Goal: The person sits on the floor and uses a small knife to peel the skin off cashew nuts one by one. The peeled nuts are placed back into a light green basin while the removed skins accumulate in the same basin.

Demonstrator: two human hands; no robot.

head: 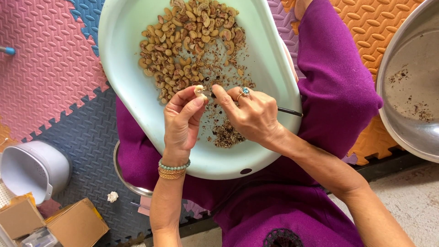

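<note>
Pinching one cashew (199, 91) tight in my left hand (182, 122) over the pale tray (132, 91) on my lap, right hand (250, 114) closed around a thin pick (289, 111). Slip and I'd probably jab my thumb or snap the nut.

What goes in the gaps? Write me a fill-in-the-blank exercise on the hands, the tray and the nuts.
1. The left hand pinches one ____ at its fingertips.
2. The right hand wears a ____ with a blue stone.
3. The pile of cashews lies in a pale green ____.
4. The left wrist carries beaded ____.

Missing words: cashew; ring; tray; bracelets
</note>
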